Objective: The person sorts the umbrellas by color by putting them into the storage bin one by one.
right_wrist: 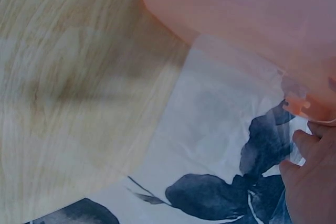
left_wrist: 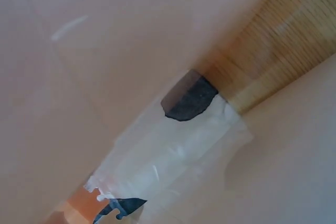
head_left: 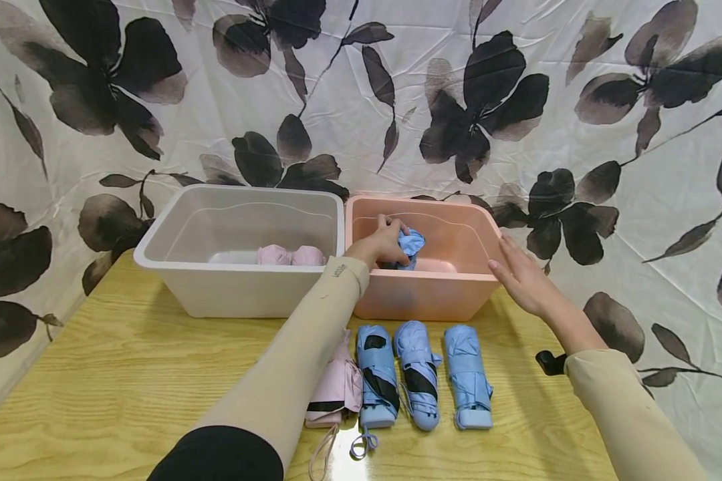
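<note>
Blue fabric bundle (head_left: 412, 242) sits in the left part of the peach bin (head_left: 424, 295), near the back edge of the worktop (head_left: 126, 381), with the left hand (head_left: 382, 243) curled round it from the left; the left wrist view shows mostly pale bin wall, so I cannot tell how far those fingertips close. Fingers of the right hand (head_left: 522, 277) are extended, thumb apart, touching the bin's right rim from outside. Wood grain covers the worktop, and a flowered cloth (head_left: 367, 150) hangs behind it. Left of the peach bin, just beside it, stands a grey-white bin (head_left: 241, 292) holding two pink bundles (head_left: 307, 256). In front of the peach bin lie a pink folded umbrella (head_left: 343, 384), partly behind the left sleeve (head_left: 283, 371), and three blue folded umbrellas (head_left: 420, 387). Bare wood runs from the left sleeve to the worktop's left edge, with a narrower strip between the rightmost umbrella and the right edge
</note>
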Available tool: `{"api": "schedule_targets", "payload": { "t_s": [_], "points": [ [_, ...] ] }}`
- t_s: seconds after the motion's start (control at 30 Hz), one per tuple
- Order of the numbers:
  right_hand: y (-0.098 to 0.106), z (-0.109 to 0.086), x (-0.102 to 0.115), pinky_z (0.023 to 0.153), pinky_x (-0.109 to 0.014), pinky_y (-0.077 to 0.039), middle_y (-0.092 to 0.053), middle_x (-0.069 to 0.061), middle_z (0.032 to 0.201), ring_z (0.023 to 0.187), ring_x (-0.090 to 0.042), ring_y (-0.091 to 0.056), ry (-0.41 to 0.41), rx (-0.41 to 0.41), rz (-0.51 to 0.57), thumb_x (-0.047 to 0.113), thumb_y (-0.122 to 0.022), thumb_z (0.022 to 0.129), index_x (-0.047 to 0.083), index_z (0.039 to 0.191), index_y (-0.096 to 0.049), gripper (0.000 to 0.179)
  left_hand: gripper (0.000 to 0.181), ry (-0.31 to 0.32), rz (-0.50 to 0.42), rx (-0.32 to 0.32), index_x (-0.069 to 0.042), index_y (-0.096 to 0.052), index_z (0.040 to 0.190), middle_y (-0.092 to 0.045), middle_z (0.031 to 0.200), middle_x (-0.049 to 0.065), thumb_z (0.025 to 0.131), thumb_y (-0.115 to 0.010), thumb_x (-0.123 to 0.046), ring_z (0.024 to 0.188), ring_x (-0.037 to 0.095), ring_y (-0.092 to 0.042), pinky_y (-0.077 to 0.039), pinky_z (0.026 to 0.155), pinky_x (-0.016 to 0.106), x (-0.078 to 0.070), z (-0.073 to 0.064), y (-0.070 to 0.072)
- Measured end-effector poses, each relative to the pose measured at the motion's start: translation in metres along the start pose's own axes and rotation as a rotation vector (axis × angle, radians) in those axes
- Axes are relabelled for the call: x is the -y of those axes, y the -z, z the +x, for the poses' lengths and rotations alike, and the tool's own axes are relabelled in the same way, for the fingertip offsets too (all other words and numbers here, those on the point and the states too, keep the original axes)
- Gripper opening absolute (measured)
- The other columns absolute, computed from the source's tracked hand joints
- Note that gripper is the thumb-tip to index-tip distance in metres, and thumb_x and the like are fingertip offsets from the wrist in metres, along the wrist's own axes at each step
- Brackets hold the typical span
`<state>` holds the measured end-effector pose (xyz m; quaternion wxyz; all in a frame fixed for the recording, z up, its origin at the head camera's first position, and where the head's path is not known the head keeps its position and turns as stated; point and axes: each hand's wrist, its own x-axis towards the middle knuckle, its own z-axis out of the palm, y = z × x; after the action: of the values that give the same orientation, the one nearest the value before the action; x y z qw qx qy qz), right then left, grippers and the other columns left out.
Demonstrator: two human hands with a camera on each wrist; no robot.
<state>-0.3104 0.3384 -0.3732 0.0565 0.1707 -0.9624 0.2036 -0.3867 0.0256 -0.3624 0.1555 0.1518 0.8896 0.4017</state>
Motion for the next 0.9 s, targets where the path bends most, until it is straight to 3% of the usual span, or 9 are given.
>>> {"api": "schedule_targets", "payload": {
  "t_s": [0.23,0.4,0.5,0.6,0.77,0.9],
  "points": [
    [0.0011,0.0,0.0009,0.123,-0.067,-0.009,-0.014,-0.029,0.169,0.156,-0.048,-0.013,0.012,-0.004,0.009,0.042,-0.037,0.112,-0.007,0.162,-0.018,0.072,0.067,0.062,0.111,0.094,-0.016,-0.044,0.149,-0.013,0.159,0.012,0.092,-0.08,-0.013,0.118,0.031,-0.052,-0.056,0.082,0.031,0.0002,0.0044,0.0001],
    [0.0013,-0.0003,0.002,0.124,-0.067,-0.008,-0.014,-0.028,0.17,0.156,-0.047,-0.013,0.013,-0.001,0.012,0.041,-0.037,0.112,-0.007,0.162,-0.019,0.072,0.066,0.081,0.2,0.165,-0.019,-0.044,0.152,-0.012,0.166,0.012,0.094,-0.074,-0.02,0.133,0.032,-0.042,-0.051,0.101,0.038,0.0023,0.0053,0.001],
    [0.0021,-0.0016,0.0025,0.124,-0.067,-0.006,-0.013,-0.027,0.17,0.157,-0.046,-0.012,0.002,0.004,0.009,0.042,-0.038,0.112,-0.006,0.163,-0.018,0.072,0.068,0.064,0.251,0.187,-0.018,-0.045,0.154,-0.014,0.167,0.013,0.092,-0.072,-0.023,0.142,0.033,-0.033,-0.042,0.114,0.045,0.0026,0.0053,0.0021],
    [0.0024,-0.0018,0.0023,0.124,-0.067,-0.006,-0.013,-0.027,0.17,0.157,-0.046,-0.012,0.002,0.001,0.01,0.042,-0.038,0.112,-0.006,0.163,-0.018,0.072,0.07,0.056,0.262,0.187,-0.017,-0.045,0.155,-0.016,0.167,0.014,0.091,-0.073,-0.023,0.146,0.034,-0.031,-0.038,0.118,0.049,0.0025,0.0059,0.0028],
    [0.0025,-0.0021,0.0024,0.124,-0.067,-0.006,-0.013,-0.028,0.17,0.157,-0.047,-0.012,0.001,0.003,0.013,0.042,-0.037,0.113,-0.006,0.163,-0.017,0.072,0.065,0.051,0.28,0.203,-0.017,-0.047,0.156,-0.019,0.167,0.014,0.094,-0.069,-0.019,0.147,0.033,-0.032,-0.037,0.118,0.044,0.0026,0.0086,0.0016],
    [0.0028,-0.0017,0.0033,0.123,-0.068,-0.007,-0.014,-0.028,0.17,0.156,-0.049,-0.014,0.008,-0.003,0.005,0.041,-0.037,0.113,-0.007,0.162,-0.018,0.072,0.061,0.0,0.272,0.206,-0.014,-0.05,0.154,-0.024,0.165,0.016,0.096,-0.066,-0.017,0.146,0.032,-0.033,-0.037,0.117,0.04,0.0016,0.0055,0.0017]
  ]
}}
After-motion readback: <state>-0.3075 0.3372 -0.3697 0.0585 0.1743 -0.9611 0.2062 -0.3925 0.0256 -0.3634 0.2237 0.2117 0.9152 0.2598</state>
